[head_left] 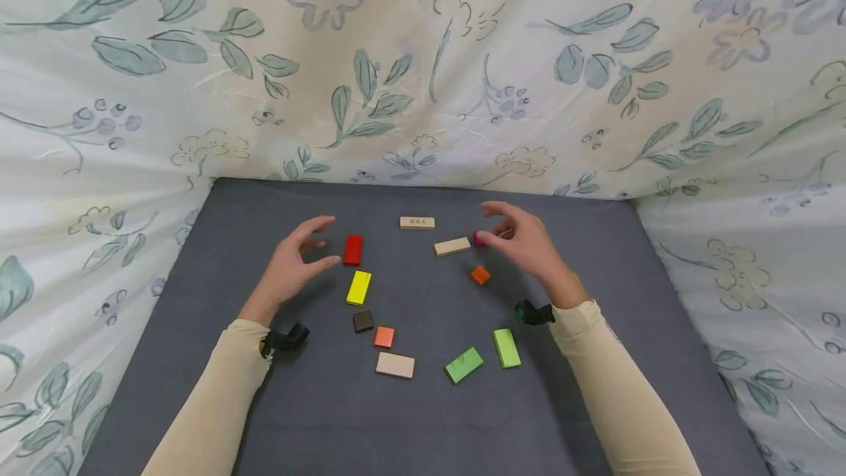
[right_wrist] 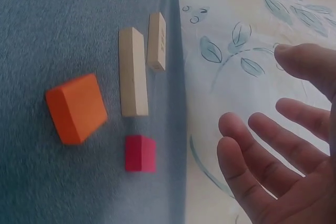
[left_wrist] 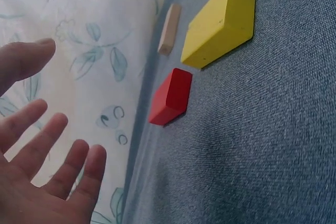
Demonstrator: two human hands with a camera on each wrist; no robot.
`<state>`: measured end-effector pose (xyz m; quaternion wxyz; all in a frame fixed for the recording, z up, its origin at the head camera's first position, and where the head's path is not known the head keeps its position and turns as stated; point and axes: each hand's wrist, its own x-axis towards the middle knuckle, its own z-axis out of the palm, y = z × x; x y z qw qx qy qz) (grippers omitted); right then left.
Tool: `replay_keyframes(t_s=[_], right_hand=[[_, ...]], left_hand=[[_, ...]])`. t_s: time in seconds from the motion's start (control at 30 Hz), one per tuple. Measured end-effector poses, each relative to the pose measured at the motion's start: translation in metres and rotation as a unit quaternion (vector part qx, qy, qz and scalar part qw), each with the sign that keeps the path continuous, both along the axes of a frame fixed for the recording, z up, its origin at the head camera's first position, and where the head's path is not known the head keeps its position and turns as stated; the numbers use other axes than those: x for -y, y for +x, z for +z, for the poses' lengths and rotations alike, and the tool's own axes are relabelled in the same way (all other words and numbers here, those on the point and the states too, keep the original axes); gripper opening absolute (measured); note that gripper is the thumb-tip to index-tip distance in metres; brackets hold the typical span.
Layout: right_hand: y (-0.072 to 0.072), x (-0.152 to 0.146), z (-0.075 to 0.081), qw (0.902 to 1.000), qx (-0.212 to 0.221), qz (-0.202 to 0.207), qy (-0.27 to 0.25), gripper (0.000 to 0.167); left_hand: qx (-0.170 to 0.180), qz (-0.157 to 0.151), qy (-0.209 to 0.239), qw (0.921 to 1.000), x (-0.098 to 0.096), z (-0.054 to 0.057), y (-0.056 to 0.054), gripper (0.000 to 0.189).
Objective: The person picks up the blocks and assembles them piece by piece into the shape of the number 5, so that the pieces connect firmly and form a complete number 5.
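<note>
My left hand (head_left: 295, 261) hovers left of a red block (head_left: 353, 250), fingers spread and loosely bent with nothing between them. Just below that block lies a yellow block (head_left: 359, 288). My right hand (head_left: 525, 238) hangs over a pink block (head_left: 479, 239), partly hiding it in the head view; the right wrist view shows the fingers apart from the pink block (right_wrist: 140, 153). Near this hand are an orange block (head_left: 480, 275) and a plain wooden block (head_left: 452, 247). A second wooden block (head_left: 417, 223), with printed marks, lies farther back.
Closer to me on the grey cloth (head_left: 423, 432) lie a dark brown block (head_left: 363, 322), a coral block (head_left: 384, 337), a pale beige block (head_left: 395, 365) and two green blocks, one tilted (head_left: 464, 365) and one more upright (head_left: 506, 348). A floral curtain (head_left: 423, 94) surrounds the back and sides.
</note>
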<state>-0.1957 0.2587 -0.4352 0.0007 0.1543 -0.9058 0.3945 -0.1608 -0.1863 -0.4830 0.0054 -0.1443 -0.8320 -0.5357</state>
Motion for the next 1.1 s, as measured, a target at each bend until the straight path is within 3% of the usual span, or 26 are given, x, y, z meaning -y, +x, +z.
replay_keyframes(t_s=[0.53,0.83,1.1], right_hand=[[-0.007,0.021,-0.016,0.9998,0.014,0.008,-0.016,0.054],[-0.019,0.03,-0.024,0.9991,0.032,0.006,-0.026,0.053],[-0.03,0.033,-0.032,0.9991,0.04,0.0,-0.013,0.05]], left_hand=[[0.035,-0.007,-0.019,0.9992,-0.005,-0.008,-0.007,0.074],[0.049,-0.002,-0.014,0.9987,-0.005,-0.016,-0.014,0.072],[0.069,-0.001,-0.006,0.9976,-0.009,-0.016,-0.019,0.071]])
